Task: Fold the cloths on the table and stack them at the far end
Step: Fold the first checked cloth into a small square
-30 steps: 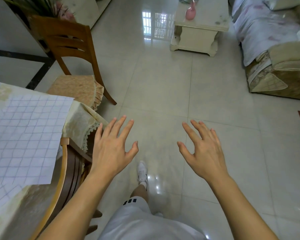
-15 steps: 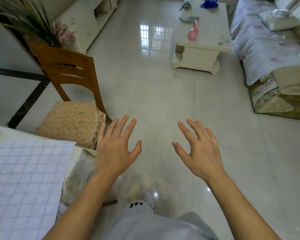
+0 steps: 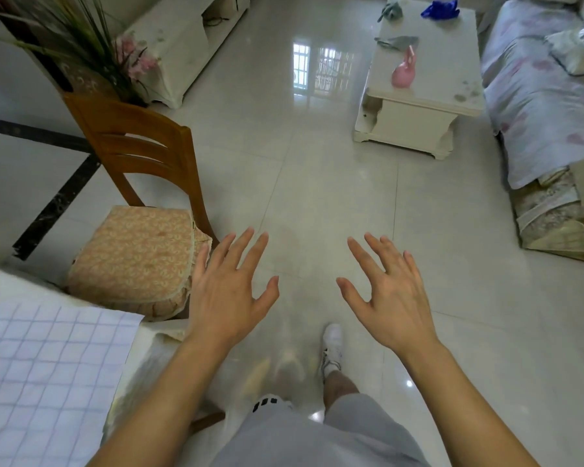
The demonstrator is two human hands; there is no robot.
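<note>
A white cloth with a thin blue grid (image 3: 44,375) lies spread flat on the table (image 3: 149,362) at the lower left, reaching close to the table's corner. My left hand (image 3: 228,294) hovers in the air to the right of that corner, fingers spread, holding nothing. My right hand (image 3: 388,298) hangs beside it over the tiled floor, fingers also spread and empty. Neither hand touches the cloth. The rest of the table lies outside the frame.
A wooden chair (image 3: 139,183) with a patterned cushion stands just beyond the table corner. Further off are a white coffee table (image 3: 425,106) bearing a pink vase (image 3: 403,74), a covered sofa (image 3: 547,106) on the right and a potted plant (image 3: 91,52).
The view has tilted up and away from the table, so less of the grid cloth shows and more of the room appears. Both hands keep their spread, empty pose.
</note>
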